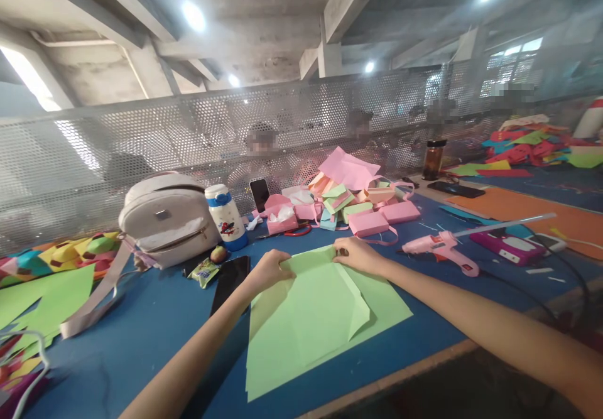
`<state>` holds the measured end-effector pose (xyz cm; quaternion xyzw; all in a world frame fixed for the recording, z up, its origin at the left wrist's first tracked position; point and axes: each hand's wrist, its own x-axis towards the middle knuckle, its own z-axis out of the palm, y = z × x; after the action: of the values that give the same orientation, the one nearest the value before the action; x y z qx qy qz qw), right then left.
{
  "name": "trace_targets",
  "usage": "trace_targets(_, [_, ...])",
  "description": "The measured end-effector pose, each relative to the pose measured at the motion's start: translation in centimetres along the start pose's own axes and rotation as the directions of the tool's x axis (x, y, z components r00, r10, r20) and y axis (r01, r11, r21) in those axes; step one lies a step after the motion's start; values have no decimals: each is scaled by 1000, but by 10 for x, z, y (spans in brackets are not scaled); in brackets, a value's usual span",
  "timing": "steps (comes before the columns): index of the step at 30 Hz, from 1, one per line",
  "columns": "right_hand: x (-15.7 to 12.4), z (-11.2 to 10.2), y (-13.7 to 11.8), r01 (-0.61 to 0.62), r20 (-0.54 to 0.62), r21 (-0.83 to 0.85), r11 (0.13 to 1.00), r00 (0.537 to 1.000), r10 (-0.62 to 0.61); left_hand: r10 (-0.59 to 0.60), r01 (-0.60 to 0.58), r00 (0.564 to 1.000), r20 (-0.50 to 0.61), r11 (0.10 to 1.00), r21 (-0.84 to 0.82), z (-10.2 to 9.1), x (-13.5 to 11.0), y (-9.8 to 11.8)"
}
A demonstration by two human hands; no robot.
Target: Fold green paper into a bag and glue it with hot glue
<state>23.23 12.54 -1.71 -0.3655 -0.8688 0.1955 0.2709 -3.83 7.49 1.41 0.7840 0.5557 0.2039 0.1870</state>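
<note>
Light green paper sheets (301,325) lie stacked on the blue table in front of me, the upper one with a folded, creased flap on its right side. My left hand (271,272) grips the far left edge of the upper sheet between thumb and fingers. At the far right part of that same edge, my right hand (357,255) is closed on the paper, its fingers curled and partly hidden. The far edge looks slightly raised between the two hands. A dark phone (230,284) lies just left of my left hand.
A pink glue gun (443,247) with a clear stick lies to the right, its cable trailing. Pink and green paper boxes (372,221) pile up behind the sheets. A white backpack (164,218) and a bottle (226,218) stand left. Perforated metal panels (292,117) rise behind.
</note>
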Motion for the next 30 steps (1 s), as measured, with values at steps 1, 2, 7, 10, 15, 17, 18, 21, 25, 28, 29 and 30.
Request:
trace_targets(1, [0, 0, 0, 11, 7, 9, 1000, 1000, -12, 14, -14, 1000, 7, 1000, -1, 1, 0, 1])
trace_targets(2, [0, 0, 0, 22, 15, 18, 1000, 1000, -22, 30, -30, 999, 17, 1000, -2, 2, -1, 3])
trace_targets(7, [-1, -1, -1, 62, 53, 44, 997, 997, -64, 134, -136, 988, 83, 990, 22, 3, -2, 11])
trace_targets(10, [-1, -4, -2, 92, 83, 32, 995, 992, -94, 207, -214, 969, 136, 976, 44, 2, -4, 14])
trace_targets(15, [-3, -12, -6, 165, 153, -33, 986, 975, -158, 288, -320, 927, 239, 941, 110, -2, -10, 21])
trace_targets(17, [-4, -14, -8, 189, 173, -62, 980, 969, -176, 295, -340, 920, 259, 928, 153, -2, -14, 25])
trace_targets(18, [-5, -14, -9, 198, 181, -72, 977, 966, -183, 294, -343, 920, 258, 923, 173, -1, -16, 27])
trace_targets(21, [-7, -12, -13, 212, 191, -70, 975, 962, -196, 282, -327, 933, 225, 924, 198, 2, -21, 32])
trace_targets(25, [-8, -7, -15, 162, 132, -5, 987, 978, -160, 259, -277, 954, 150, 953, 118, 7, -19, 31])
trace_targets(28, [-6, -3, -12, 60, 30, 89, 994, 998, -63, 212, -211, 976, 56, 977, -7, 7, -10, 23])
trace_targets(29, [-5, -2, -10, 28, 1, 132, 991, 1000, -28, 191, -189, 981, 25, 980, -56, 7, -8, 20])
trace_targets(30, [-4, -1, -9, 1, -25, 178, 984, 1000, 3, 172, -171, 985, -1, 979, -109, 7, -5, 17])
